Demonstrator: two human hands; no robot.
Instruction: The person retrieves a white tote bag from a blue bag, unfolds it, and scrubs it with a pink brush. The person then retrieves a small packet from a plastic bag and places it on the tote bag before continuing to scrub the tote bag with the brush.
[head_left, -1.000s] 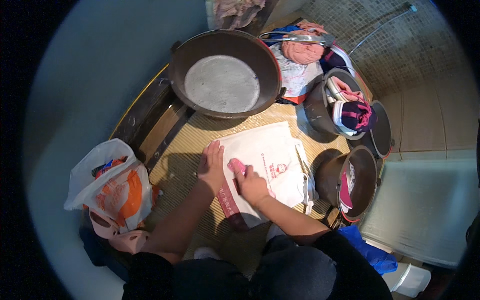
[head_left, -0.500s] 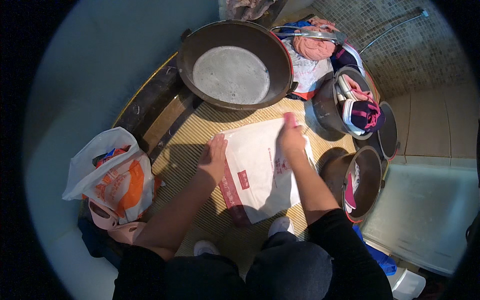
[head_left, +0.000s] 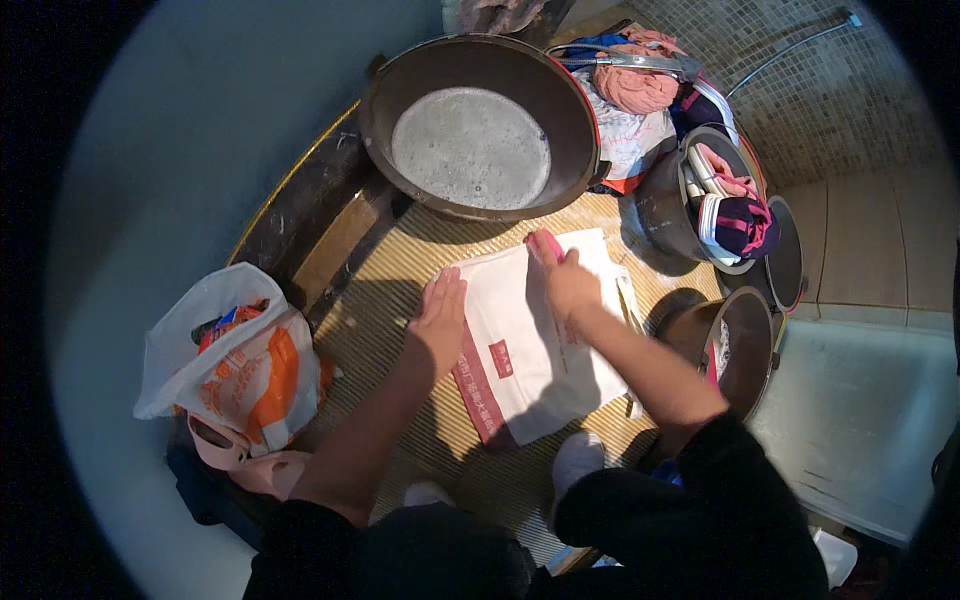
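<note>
Left hand (head_left: pixel 438 310) spread flat on one white bag (head_left: pixel 500 300), right hand (head_left: pixel 573 287) gripping one pink object (head_left: pixel 543 246), three buckets (head_left: pixel 664 212)

Your cloth bag (head_left: pixel 530 345) lies on the mat (head_left: pixel 375 265). Beyond it you have the basin (head_left: pixel 480 65) with liquid (head_left: pixel 470 150) inside; left of it, a plastic bag (head_left: pixel 255 365); right of it, a bucket (head_left: pixel 752 350); beyond it rightward, another bucket (head_left: pixel 665 205) holding a shoe (head_left: pixel 743 225).

The right hand (head_left: pixel 574 287) covers most of a pink object (head_left: pixel 543 243), its kind unclear; the top edge cuts off some crumpled cloth (head_left: pixel 503 16); the black right sleeve (head_left: pixel 742 485) partly hides a white plastic tub (head_left: pixel 837 558)
</note>
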